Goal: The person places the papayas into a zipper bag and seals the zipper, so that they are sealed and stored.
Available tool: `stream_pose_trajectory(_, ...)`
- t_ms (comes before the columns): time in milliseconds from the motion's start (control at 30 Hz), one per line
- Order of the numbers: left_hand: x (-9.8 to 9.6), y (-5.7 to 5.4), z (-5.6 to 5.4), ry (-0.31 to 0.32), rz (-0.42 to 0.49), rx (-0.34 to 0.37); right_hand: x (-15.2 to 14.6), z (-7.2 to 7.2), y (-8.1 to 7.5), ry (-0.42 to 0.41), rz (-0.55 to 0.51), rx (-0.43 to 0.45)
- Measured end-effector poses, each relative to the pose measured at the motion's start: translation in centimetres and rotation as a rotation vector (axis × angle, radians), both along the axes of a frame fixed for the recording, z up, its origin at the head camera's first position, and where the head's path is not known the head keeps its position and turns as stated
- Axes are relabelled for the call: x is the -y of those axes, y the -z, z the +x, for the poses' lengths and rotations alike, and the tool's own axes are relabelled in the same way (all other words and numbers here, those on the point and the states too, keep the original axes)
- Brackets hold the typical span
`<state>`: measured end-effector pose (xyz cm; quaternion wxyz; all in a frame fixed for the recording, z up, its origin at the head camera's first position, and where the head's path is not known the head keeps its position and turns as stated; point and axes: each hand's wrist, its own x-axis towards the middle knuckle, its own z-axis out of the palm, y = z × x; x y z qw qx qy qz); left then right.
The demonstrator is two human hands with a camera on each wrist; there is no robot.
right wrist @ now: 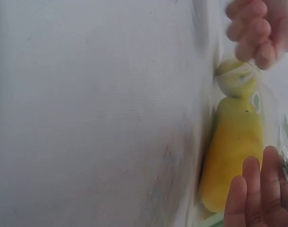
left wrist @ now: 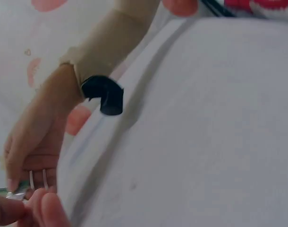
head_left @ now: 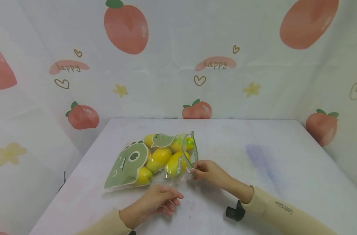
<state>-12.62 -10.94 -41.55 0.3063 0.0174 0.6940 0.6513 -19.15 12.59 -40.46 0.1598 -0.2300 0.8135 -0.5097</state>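
Observation:
A clear zip bag (head_left: pixel 126 169) printed with a green cartoon monster lies on the table, filled with several yellow mangoes (head_left: pixel 159 158). Its green-edged mouth (head_left: pixel 196 148) faces right and gapes a little. My right hand (head_left: pixel 212 173) pinches the near corner of that mouth between thumb and forefinger, and its other fingers (right wrist: pixel 269 189) stretch out beside the bag. Just in front of the bag's near side is my left hand (head_left: pixel 159 199), loosely curled and holding nothing. In the left wrist view, the left fingers (left wrist: pixel 47 208) overlap the pinched corner.
The bag rests on a white-covered table (head_left: pixel 225 140) with a bluish stain (head_left: pixel 260 163) on its right. Behind stands a cloth backdrop (head_left: pixel 166 81) with fruit prints. A black wrist mount (head_left: pixel 235 212) sticks out under the right sleeve.

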Motion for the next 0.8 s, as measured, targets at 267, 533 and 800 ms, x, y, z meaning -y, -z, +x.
stream_pose_trajectory(267,-1.6,1.4,0.6,-0.245,0.440,0.196,-0.1,-0.2,0.2,0.025,0.027,0.022)
stream_pose_trajectory(533,-2.8,1.6,0.4,-0.383,0.608,0.239,-0.1,-0.1,0.1,0.024,0.015,0.026)
stream_pose_trajectory(800,-3.0,1.5,0.3,-0.483,0.604,0.234,-0.2,0.1,0.1,0.017,0.008,0.074)
